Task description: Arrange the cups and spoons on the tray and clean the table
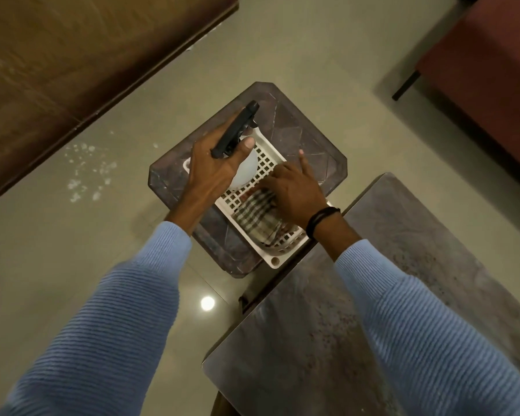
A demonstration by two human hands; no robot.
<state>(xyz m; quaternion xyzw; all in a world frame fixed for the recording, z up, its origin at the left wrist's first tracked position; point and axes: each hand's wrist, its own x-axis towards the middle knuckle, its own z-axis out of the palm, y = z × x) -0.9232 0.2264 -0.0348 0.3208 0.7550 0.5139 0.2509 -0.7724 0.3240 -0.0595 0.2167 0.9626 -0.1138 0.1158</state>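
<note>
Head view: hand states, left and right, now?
Left hand: holding the spray bottle by its black head.
Right hand: on the checked cloth in the tray; grip cannot be told.

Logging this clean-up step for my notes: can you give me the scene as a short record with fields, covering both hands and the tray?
left hand: grips a black-topped white bottle, likely a sprayer, over the tray's far end
right hand: on the checked cloth, index finger straight; grip unclear
tray: white lattice, on a dark stool
table: mottled grey, beside the stool
cups, spoons: none in view
</note>
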